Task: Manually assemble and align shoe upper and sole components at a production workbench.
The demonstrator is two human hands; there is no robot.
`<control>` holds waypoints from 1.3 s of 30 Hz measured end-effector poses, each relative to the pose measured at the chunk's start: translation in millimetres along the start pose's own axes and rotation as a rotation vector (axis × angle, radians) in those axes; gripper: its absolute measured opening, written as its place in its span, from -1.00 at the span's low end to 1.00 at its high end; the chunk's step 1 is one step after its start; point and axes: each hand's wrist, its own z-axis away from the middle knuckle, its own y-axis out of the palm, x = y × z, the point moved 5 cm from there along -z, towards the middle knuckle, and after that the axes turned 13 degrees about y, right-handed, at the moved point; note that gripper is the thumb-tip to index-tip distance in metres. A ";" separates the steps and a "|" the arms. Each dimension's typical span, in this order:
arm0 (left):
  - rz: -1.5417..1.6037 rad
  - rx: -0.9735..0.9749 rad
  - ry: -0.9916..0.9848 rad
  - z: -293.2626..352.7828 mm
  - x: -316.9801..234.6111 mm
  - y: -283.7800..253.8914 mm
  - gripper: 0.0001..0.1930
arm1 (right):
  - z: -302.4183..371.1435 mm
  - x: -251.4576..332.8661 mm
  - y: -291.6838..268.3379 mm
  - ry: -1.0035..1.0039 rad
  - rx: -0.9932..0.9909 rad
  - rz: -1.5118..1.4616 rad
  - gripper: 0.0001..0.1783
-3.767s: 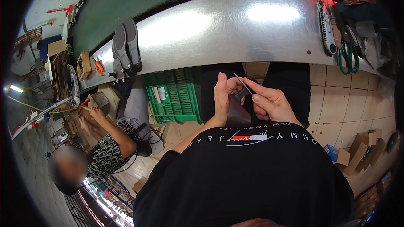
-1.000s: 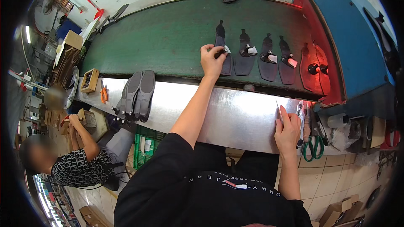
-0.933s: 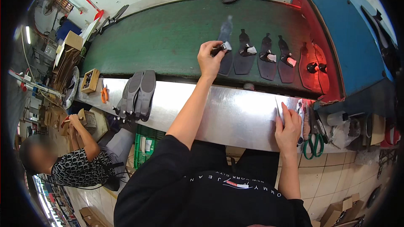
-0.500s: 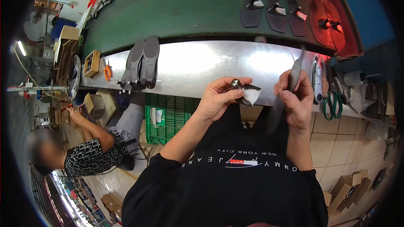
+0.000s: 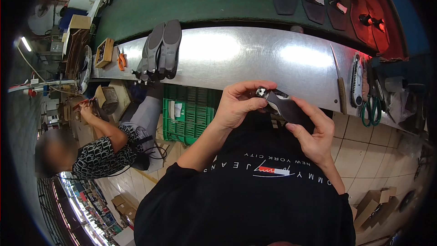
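Observation:
In front of my body, my left hand (image 5: 233, 108) is closed on a small black shoe upper with a shiny ornament (image 5: 261, 92). A bit of its white lining shows beside the ornament. My right hand (image 5: 315, 130) grips a dark, smooth insole (image 5: 291, 109) between thumb and fingers. The narrow end of the insole meets the upper close to my left fingertips. Whether the two are joined or only touching I cannot tell, as fingers cover part of the contact. Both hands are just off the near edge of the metal bench (image 5: 214, 70).
Grey soles (image 5: 163, 48) lie bunched on the bench near orange pliers (image 5: 121, 60) and a wooden box (image 5: 104, 53). An awl (image 5: 339, 82), a cutter (image 5: 356, 82) and green-handled scissors (image 5: 372, 109) lie right. Behind, a green surface (image 5: 205, 2) carries insoles with uppers (image 5: 314, 2). A co-worker (image 5: 107, 148) sits left.
My right hand has brought the insole leftward and down to the upper in my left hand. The awl shows more plainly on the bench. The whole view has shifted slightly.

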 end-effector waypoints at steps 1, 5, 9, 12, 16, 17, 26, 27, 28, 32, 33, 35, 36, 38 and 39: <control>0.009 0.012 0.016 -0.4 -0.3 0.2 -0.68 | 0.0 0.1 -0.3 -0.014 -0.003 0.005 -0.44; -0.015 0.025 0.019 -1.1 -0.2 2.8 -0.68 | -0.6 -3.4 -0.6 -0.035 -0.015 0.010 -0.50; 0.006 0.036 0.011 -1.4 1.5 3.7 -0.68 | -1.0 -3.3 -0.6 -0.043 -0.011 -0.008 -0.52; 0.009 0.033 0.017 -1.2 2.2 4.9 -0.68 | -0.5 -6.1 -0.9 -0.016 -0.003 -0.035 -0.53; 0.001 0.040 0.008 -1.3 1.7 5.5 -0.69 | -0.6 -6.5 -0.3 -0.013 0.012 -0.029 -0.52; -0.008 0.040 0.002 -1.4 1.8 5.9 -0.69 | -0.5 -6.7 -0.3 -0.009 0.012 -0.035 -0.52; -0.138 0.134 0.113 0.5 -1.0 7.3 -0.63 | -1.4 3.9 -3.8 -0.077 0.031 0.092 -0.53; -0.138 0.139 0.101 0.2 -0.1 6.9 -0.63 | -2.2 4.5 -4.4 -0.067 0.023 0.088 -0.53; -0.166 0.177 0.148 -0.5 -2.5 8.5 -0.63 | -3.0 7.0 -4.1 -0.082 0.026 0.105 -0.53; -0.175 0.248 0.199 -0.3 -6.3 16.7 -0.62 | -3.2 10.7 -5.9 -0.113 0.035 0.177 -0.54; -0.174 0.252 0.190 -0.3 -4.5 16.4 -0.62 | -3.6 9.8 -6.4 -0.105 0.029 0.174 -0.54; -0.217 0.288 0.246 1.4 -4.1 15.9 -0.61 | -2.8 11.9 -5.0 -0.158 0.022 0.236 -0.54; -0.217 0.289 0.240 1.4 -3.5 14.6 -0.61 | -2.2 12.3 -5.1 -0.153 0.020 0.233 -0.54; -0.220 0.371 0.257 0.8 -1.8 14.4 -0.59 | -0.2 12.1 -4.6 -0.176 0.006 0.297 -0.55; -0.217 0.372 0.249 0.2 -0.8 14.1 -0.59 | 0.1 10.4 -4.2 -0.169 0.004 0.296 -0.55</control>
